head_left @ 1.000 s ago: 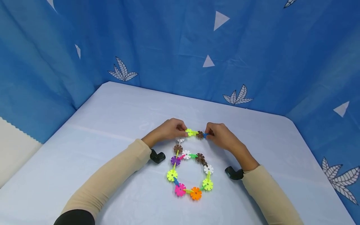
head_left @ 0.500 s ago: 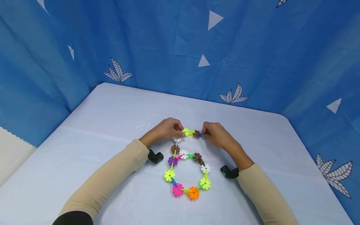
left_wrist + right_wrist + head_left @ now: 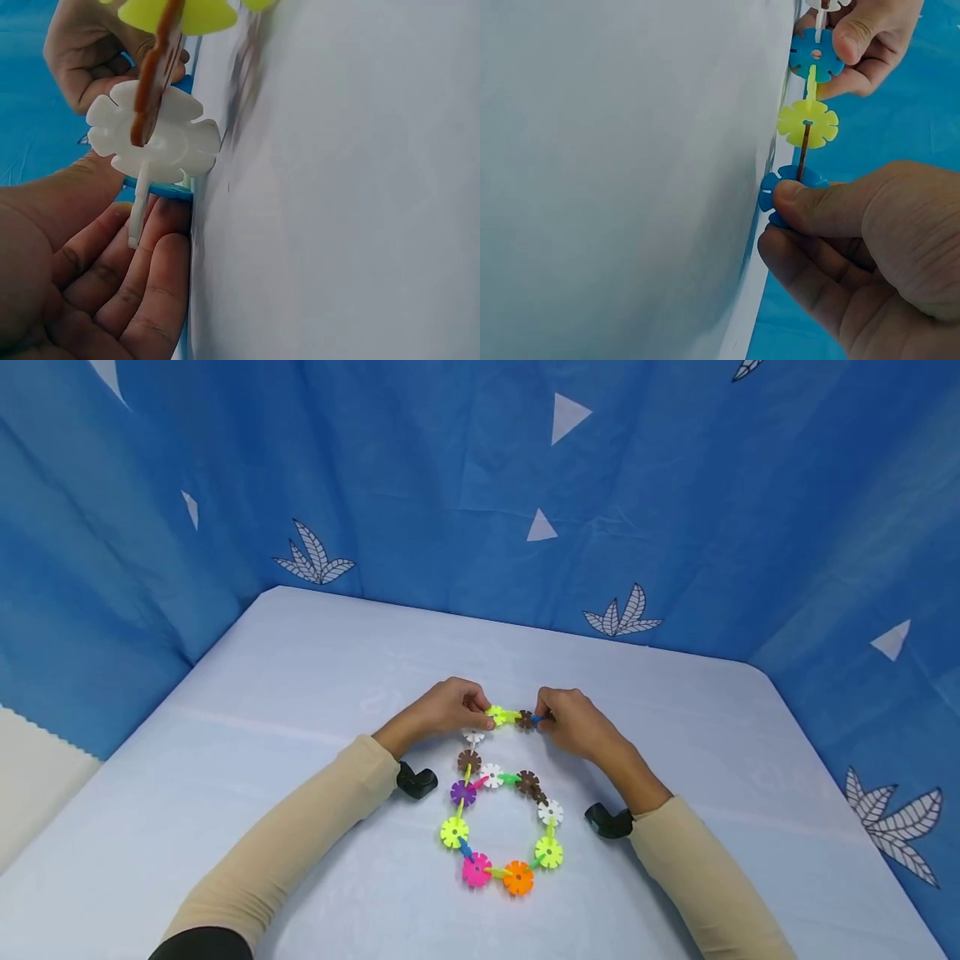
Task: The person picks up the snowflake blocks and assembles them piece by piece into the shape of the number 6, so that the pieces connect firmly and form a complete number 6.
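My left hand point(image 3: 448, 705) pinches a blue snowflake disc point(image 3: 810, 51) in a chain of slotted plastic discs. A yellow-green disc point(image 3: 497, 716) shows beside its fingertips, and a white disc point(image 3: 166, 139) stands upright close to them. My right hand point(image 3: 576, 720) holds another blue disc point(image 3: 769, 196) between thumb and forefinger at the chain's right end. A brown disc point(image 3: 525, 720) meets that blue disc edge-on in the right wrist view. Between the hands, discs alternate flat and upright. From the left hand the chain runs down through a brown disc point(image 3: 469, 762) to a purple disc point(image 3: 462, 793).
Below the hands, a closed ring of linked discs lies on the white table point(image 3: 337, 877), with a pink disc point(image 3: 477, 870) and an orange disc point(image 3: 518, 878) at its near side. A blue curtain point(image 3: 450, 460) hangs behind the table. Both wrists wear black camera mounts.
The whole scene has shifted slightly left in the head view. Both hands keep hold of the same part of the chain, with hardly any movement between them.
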### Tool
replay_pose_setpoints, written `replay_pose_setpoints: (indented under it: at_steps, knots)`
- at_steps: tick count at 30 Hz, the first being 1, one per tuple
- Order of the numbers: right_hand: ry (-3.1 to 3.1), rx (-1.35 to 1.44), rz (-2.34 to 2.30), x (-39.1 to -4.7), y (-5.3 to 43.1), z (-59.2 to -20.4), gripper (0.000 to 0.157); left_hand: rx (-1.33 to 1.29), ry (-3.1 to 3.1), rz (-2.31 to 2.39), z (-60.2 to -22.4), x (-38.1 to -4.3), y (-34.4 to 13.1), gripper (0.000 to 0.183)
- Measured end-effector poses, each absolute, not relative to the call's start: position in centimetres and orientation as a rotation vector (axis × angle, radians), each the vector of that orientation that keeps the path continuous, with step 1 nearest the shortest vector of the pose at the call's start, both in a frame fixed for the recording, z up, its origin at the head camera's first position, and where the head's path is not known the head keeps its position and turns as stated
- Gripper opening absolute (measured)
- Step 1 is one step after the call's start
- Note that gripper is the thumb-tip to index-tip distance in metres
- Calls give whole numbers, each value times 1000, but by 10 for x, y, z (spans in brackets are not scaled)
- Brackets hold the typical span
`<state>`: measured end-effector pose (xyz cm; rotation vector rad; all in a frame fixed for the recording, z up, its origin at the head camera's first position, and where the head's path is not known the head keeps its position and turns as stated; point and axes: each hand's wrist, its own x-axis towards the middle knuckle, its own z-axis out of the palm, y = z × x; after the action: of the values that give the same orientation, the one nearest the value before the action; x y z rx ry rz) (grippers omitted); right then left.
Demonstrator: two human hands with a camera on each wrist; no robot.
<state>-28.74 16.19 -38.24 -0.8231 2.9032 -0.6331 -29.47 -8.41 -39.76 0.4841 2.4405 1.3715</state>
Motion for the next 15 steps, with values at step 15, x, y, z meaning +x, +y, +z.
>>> replay_pose_setpoints:
  at_steps: [15]
  knots:
    - [2808, -783, -679, -289, 168, -386, 15, 516, 2436, 1347, -407, -298, -86, 26]
